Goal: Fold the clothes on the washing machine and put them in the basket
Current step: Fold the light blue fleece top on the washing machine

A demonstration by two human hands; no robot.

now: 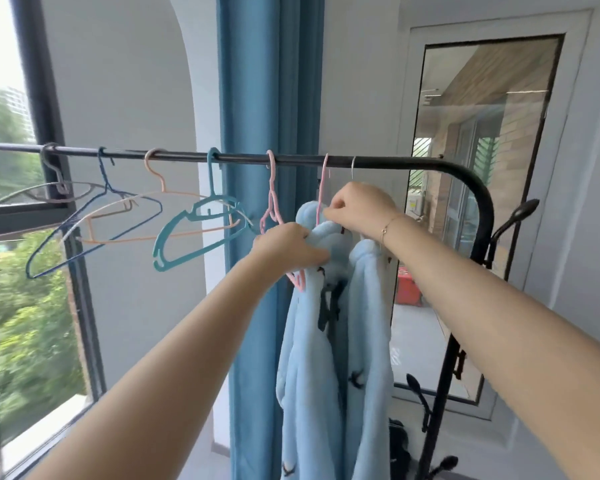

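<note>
A light blue fleece garment with small dark marks hangs from a pink hanger on a black clothes rail. My left hand grips the garment's collar on the left side. At the top of the collar, by the hanger's neck, my right hand pinches the fabric. A second blue garment hangs just to the right on a white hook. No washing machine or basket is in view.
Several empty hangers in blue, peach, teal and pink hang along the rail to the left. A blue curtain hangs behind. A window is at left, a glass door at right. The black rack post has hooks.
</note>
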